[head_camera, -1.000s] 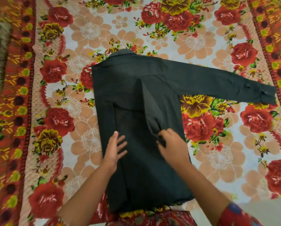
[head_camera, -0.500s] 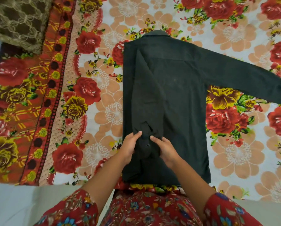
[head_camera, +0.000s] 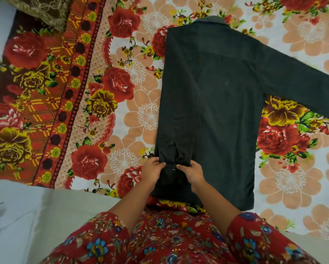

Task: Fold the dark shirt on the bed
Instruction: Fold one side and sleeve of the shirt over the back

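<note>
Both hands pinch a folded sleeve cuff low in the frame.
Left hand (head_camera: 151,170) and right hand (head_camera: 192,173) fingers grip the cuff (head_camera: 172,169) between them, atop the dark shirt (head_camera: 217,103) on the floral bedsheet (head_camera: 133,103).

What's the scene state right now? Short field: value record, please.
surface: floral bedsheet
garment: dark long-sleeved shirt, lying flat, collar away from the person
near-side sleeve: folded in over the body, cuff toward the hem
other sleeve: spread out sideways
left hand: pinching the cuff
right hand: pinching the cuff
extra: brown patterned cloth, top left corner
</note>
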